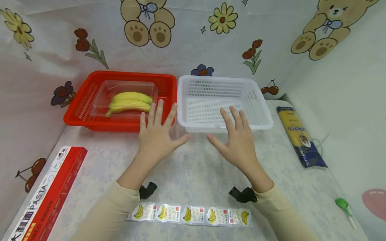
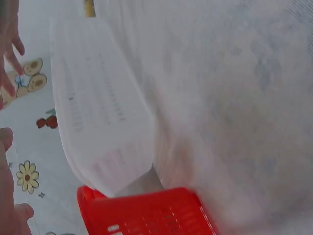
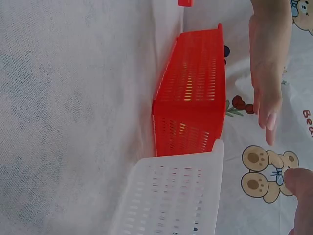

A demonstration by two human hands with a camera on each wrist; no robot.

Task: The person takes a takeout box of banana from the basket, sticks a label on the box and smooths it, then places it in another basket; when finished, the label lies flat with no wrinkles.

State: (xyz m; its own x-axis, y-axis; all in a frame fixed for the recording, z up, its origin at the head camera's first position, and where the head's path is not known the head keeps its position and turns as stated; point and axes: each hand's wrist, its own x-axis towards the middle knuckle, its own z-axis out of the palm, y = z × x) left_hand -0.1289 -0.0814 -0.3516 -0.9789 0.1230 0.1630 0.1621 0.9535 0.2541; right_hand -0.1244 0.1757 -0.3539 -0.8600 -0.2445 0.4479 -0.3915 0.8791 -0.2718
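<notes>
Both hands hover over the table with fingers spread and hold nothing. In the head view the left hand (image 1: pixel 156 137) is nearest the red basket (image 1: pixel 120 125), its fingertips overlapping the basket's right front part. Inside that basket lies a clear plastic box (image 1: pixel 101 100) with bananas (image 1: pixel 129 102) in it. The right hand (image 1: pixel 239 144) is by the front rim of the white basket (image 1: pixel 265 117), which has nothing in it. A strip of banana stickers (image 1: pixel 193 214) lies on the table between the forearms. The wrist views show the baskets from the side, with the hands at the edges.
A long red pasta box (image 1: pixel 57 190) lies on the left of the table. Toward the right edge are a yellow and blue packet (image 1: pixel 300 137) and a green lollipop (image 1: pixel 342 204). A white cloth with printed bears (image 1: pixel 147 20) hangs behind the baskets.
</notes>
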